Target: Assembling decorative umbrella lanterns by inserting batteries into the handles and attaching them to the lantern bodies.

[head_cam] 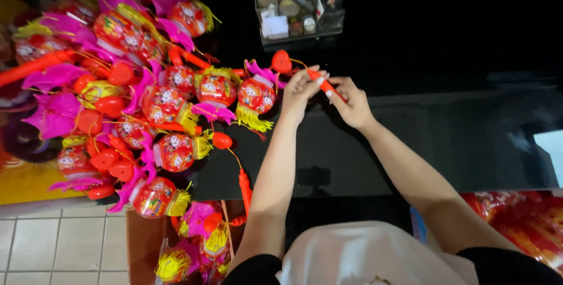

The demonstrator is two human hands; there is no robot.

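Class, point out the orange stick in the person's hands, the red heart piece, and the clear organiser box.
orange stick point(321, 83), head view, its middle
red heart piece point(281, 61), head view, centre
clear organiser box point(296, 18), head view, front wall

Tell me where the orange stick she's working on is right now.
In the head view the orange stick sits just above centre, pinched between the left hand and right hand over the black table, right of the lantern pile.

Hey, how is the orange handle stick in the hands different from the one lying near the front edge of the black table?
The held orange stick lies slantwise, gripped by the left hand and right hand; the loose orange stick lies nearly straight toward the person, untouched. The held one is partly hidden by fingers; the loose one shows in full. The loose one's cord runs to a red heart piece. Both are orange and slim.
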